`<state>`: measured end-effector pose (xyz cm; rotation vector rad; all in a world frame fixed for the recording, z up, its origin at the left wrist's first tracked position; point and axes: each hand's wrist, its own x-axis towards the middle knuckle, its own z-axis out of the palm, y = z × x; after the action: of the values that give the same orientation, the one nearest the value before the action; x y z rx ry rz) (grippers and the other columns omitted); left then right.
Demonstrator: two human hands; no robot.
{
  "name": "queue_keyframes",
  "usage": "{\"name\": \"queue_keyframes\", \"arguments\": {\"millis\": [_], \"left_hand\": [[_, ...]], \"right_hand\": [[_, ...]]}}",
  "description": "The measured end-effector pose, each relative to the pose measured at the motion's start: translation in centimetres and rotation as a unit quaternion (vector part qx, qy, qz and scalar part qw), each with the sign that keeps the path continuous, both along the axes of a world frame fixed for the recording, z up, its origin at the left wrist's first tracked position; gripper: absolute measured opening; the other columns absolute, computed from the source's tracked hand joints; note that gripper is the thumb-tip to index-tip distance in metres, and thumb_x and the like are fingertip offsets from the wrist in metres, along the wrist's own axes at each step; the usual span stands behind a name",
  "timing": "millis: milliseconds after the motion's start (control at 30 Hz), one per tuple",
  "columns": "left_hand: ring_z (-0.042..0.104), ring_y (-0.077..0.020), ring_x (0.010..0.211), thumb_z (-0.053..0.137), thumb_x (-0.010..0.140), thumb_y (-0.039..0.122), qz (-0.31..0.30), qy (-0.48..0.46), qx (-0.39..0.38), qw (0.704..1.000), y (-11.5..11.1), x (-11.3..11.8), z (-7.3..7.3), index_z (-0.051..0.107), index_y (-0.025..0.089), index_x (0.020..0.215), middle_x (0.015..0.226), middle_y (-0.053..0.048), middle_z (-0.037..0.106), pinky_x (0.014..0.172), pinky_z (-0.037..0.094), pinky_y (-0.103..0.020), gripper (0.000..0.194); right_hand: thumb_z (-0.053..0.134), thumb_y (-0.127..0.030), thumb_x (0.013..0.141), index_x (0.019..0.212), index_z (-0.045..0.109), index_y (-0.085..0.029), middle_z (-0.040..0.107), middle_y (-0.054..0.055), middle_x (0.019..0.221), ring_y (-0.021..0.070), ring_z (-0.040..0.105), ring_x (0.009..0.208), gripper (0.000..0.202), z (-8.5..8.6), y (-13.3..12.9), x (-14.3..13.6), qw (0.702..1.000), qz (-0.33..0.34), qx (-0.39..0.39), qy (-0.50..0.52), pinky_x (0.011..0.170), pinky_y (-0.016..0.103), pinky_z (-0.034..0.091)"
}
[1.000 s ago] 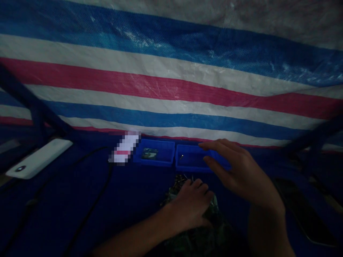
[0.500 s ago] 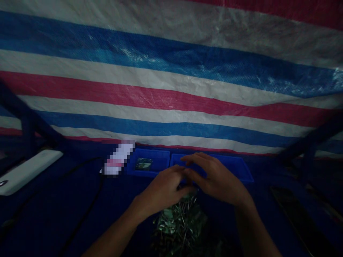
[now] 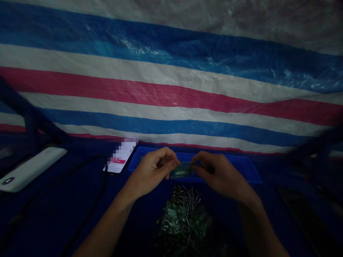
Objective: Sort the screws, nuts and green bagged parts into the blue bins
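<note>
My left hand (image 3: 155,169) pinches the left top corner of a small clear greenish plastic bag (image 3: 183,170). The bag's right top corner is between the thumb and fingers of my right hand (image 3: 218,173). It hangs stretched between the two hands, in front of a blue tray (image 3: 242,169). Below the hands lies a pile of thin metal pins or screws (image 3: 187,198), with crumpled clear bags (image 3: 173,217) on it. The dim light hides what, if anything, is in the held bag.
A lit phone (image 3: 122,159) lies left of the tray, with a dark cable (image 3: 99,192) beside it. Farther left is a long white device (image 3: 34,167). A dark flat object (image 3: 300,214) lies at the right. Striped plastic sheeting (image 3: 171,96) hangs behind.
My hands, close together before, have moved apart and now hold a bag stretched between them. More of the metal pile shows. The left part of the tray is now largely covered by my left hand.
</note>
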<state>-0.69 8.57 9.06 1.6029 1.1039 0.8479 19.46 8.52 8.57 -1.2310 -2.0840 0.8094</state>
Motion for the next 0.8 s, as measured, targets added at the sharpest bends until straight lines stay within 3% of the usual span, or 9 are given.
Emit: {"name": "queue_keyframes", "arguments": {"millis": [100, 167, 300, 467, 633, 800], "left_hand": [[0.042, -0.0065, 0.046, 0.045, 0.085, 0.046, -0.047, -0.037, -0.049, 0.997, 0.3, 0.0, -0.7, 0.055, 0.014, 0.079, 0.056, 0.003, 0.048, 0.042, 0.028, -0.018, 0.034], [0.041, -0.0069, 0.048, 0.040, 0.087, 0.048, -0.039, -0.054, -0.078, 0.995, 0.6, 0.0, -1.3, 0.057, 0.014, 0.086, 0.057, 0.002, 0.048, 0.041, 0.026, -0.018, 0.038], [0.037, -0.0059, 0.049, 0.053, 0.082, 0.039, -0.051, -0.050, -0.115, 0.991, 1.1, -0.1, -2.0, 0.057, 0.016, 0.105, 0.062, 0.003, 0.048, 0.041, 0.025, -0.018, 0.033], [0.036, -0.0045, 0.044, 0.054, 0.082, 0.034, -0.115, -0.106, -0.169, 0.973, 0.8, -1.1, -1.6, 0.060, 0.015, 0.102, 0.058, 0.004, 0.046, 0.037, 0.024, -0.016, 0.028], [0.049, -0.0077, 0.048, 0.059, 0.078, 0.031, -0.083, -0.086, -0.108, 0.987, 0.6, -1.9, -0.6, 0.058, 0.014, 0.091, 0.058, 0.002, 0.053, 0.041, 0.039, -0.018, 0.022], [0.060, -0.0106, 0.060, 0.054, 0.082, 0.026, -0.032, 0.005, 0.028, 0.999, 0.5, -2.2, -0.1, 0.056, 0.015, 0.089, 0.066, 0.000, 0.061, 0.058, 0.050, -0.022, 0.013]], "right_hand": [[0.050, -0.013, 0.077, 0.081, 0.059, -0.018, 0.052, -0.005, 0.057, 0.0073, 0.048, 0.051, 0.010, 0.3, -0.3, -0.3, 0.995, -0.038, 0.066, 0.060, 0.049, 0.020, 0.036], [0.050, -0.009, 0.074, 0.081, 0.058, -0.018, 0.060, -0.003, 0.068, 0.0082, 0.055, 0.061, 0.014, 0.6, -0.7, -0.5, 0.989, -0.027, 0.111, 0.095, 0.058, 0.021, 0.042], [0.048, -0.003, 0.073, 0.081, 0.057, -0.019, 0.066, -0.001, 0.079, 0.0105, 0.062, 0.074, 0.021, 0.5, -1.4, -0.9, 0.973, 0.019, 0.185, 0.139, 0.067, 0.024, 0.048], [0.046, -0.003, 0.073, 0.078, 0.059, -0.021, 0.068, 0.000, 0.079, 0.0119, 0.062, 0.070, 0.023, -0.3, -1.6, -1.4, 0.956, 0.035, 0.248, 0.155, 0.063, 0.029, 0.050], [0.047, -0.005, 0.076, 0.081, 0.060, -0.022, 0.068, 0.000, 0.087, 0.0128, 0.063, 0.073, 0.022, -0.7, -1.7, -1.9, 0.959, -0.003, 0.238, 0.151, 0.064, 0.029, 0.050], [0.049, -0.017, 0.082, 0.099, 0.056, -0.024, 0.065, 0.002, 0.096, 0.0148, 0.061, 0.090, 0.020, -1.7, -0.9, -3.1, 0.961, -0.037, 0.115, 0.250, 0.076, 0.031, 0.050]]}}
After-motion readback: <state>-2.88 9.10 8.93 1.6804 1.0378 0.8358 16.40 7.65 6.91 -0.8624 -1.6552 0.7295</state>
